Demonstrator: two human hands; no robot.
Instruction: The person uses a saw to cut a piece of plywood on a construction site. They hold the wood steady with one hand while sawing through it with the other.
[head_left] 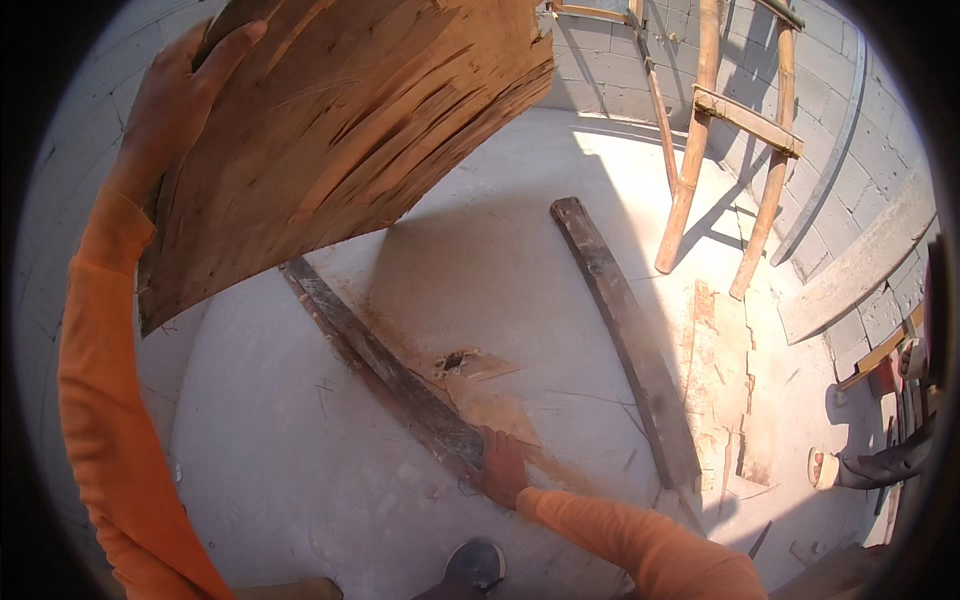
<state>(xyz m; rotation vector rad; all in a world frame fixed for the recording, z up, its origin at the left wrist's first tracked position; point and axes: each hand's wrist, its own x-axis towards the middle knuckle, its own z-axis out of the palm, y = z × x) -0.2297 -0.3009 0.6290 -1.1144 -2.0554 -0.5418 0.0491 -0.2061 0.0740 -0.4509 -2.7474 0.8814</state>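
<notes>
My left hand point(185, 105) grips the edge of a large weathered plywood sheet point(340, 130), which is tilted up off the floor at the upper left. The sheet's surface is splintered and peeling. Lower down, my right hand point(502, 468) is closed around the near end of a dark wooden beam point(385, 365) that lies on the floor. The beam's far end reaches to just below the plywood's lower edge. A second dark beam point(630, 345) rests on the floor to the right, apart from both hands.
A bamboo ladder point(745, 118) leans by the block wall point(850, 80). Broken plywood pieces point(728, 385) lie right of the second beam, and a scrap with sawdust point(480, 365) lies between the beams. A curved board point(865, 265) leans at the right. Another person's foot point(824, 468) shows there.
</notes>
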